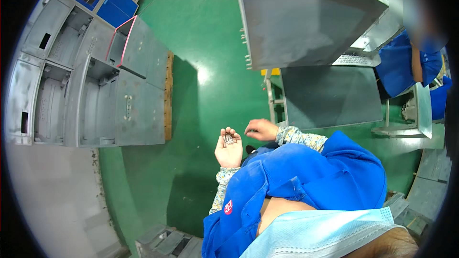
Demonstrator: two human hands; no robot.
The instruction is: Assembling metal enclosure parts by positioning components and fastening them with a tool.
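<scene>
My left hand (228, 152) is palm up in front of my body, its fingers curled in around a few small silvery metal pieces (230, 138). They look like screws or similar fasteners, too small to name surely. Just to its right, my right hand (262, 130) hangs palm down, apart from the left. Its fingers are loosely bent with the thumb away from them, and nothing shows in it. Patterned sleeve covers (297, 137) show on both forearms.
Grey metal cabinets (138, 110) stand on a wooden pallet (169, 96) at left. A large grey metal box (306, 24) and a dark panel (332, 98) are ahead to the right. A person in blue (399, 64) is at far right. The floor (191, 38) is green.
</scene>
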